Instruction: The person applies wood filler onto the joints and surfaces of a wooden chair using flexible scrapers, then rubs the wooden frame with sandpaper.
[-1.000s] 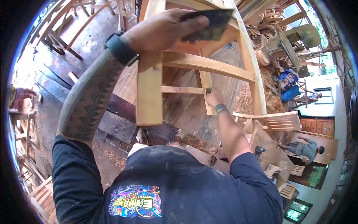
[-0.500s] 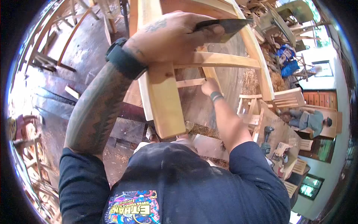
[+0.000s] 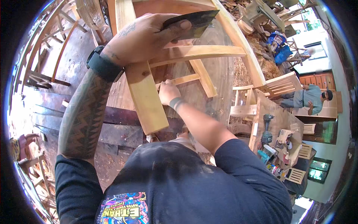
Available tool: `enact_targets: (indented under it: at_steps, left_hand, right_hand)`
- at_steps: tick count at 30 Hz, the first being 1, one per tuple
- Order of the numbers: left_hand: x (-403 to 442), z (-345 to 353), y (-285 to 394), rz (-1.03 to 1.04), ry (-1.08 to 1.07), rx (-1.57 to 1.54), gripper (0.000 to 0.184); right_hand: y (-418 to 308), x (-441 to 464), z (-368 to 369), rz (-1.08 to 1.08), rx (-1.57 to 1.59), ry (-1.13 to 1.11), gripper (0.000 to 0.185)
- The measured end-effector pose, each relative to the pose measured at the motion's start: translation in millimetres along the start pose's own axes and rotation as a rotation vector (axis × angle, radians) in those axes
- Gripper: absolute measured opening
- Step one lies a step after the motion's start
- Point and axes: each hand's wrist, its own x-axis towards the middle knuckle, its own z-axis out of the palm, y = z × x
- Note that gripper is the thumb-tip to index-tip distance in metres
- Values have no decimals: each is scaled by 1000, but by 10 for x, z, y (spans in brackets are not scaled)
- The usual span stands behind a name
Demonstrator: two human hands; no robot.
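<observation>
A pale wooden chair frame [image 3: 147, 102] stands tilted in front of me. My left hand [image 3: 143, 37], with a black watch at the wrist, is above its near leg. Between the thumb and fingers it grips a thin dark flat sheet [image 3: 199, 21], whose kind I cannot make out. Lower down, my right hand [image 3: 169, 93] is closed on a narrow stretcher [image 3: 188, 78] of the frame, near the thick leg. Part of its grip is hidden. A curved rail [image 3: 209, 51] runs between the hands toward the right side of the frame.
Beneath the frame is a wooden board surface [image 3: 220, 100]. To the right, a bench [image 3: 274, 112] carries a cordless drill [image 3: 267, 128] and other tools. A person [image 3: 309, 99] stands beyond it. More chair frames [image 3: 61, 52] stand at left, near a fan [image 3: 89, 13].
My right hand has moved left along the stretcher, toward the thick leg. My left hand and the dark sheet have shifted left in view, as has the frame. The view has turned slightly.
</observation>
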Motion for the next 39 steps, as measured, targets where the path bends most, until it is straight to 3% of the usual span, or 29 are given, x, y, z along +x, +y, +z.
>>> enact_targets:
  at_steps: [3,6,8,10,16,22,28,34,35,39]
  left_hand:
    - [11,-10,0,-14,-17,-19,49]
    - [3,-23,-16,-11,-2,-4,49]
    - [-6,-21,-18,-17,-12,-19,49]
    - [-10,-1,-27,-68,-30,-111,49]
    - [11,30,-54,-156,-87,-255,49]
    - [14,24,-64,-156,-75,-160,49]
    - [10,33,-65,-134,-47,-163,49]
    - [-1,5,-9,-129,-41,-102,51]
    - [1,-9,-2,-112,-43,-78,52]
    - [-32,-7,39,-125,-15,-125,51]
  right_hand:
    - [177,-19,-178,-98,106,-64,33]
    - [377,-293,-728,35,229,-143,44]
    - [973,-265,-593,-338,27,103,46]
    - [1164,-271,-674,-391,-166,156,45]
    - [1371,-81,-440,-549,-205,210,56]
    - [1318,-205,-59,-486,-273,369,54]
    - [1316,-288,-415,-514,-237,188,49]
    - [1375,79,-484,-95,-113,122,36]
    - [1300,148,-443,-12,-132,16,32]
    - [603,122,-313,10,-51,-75,32]
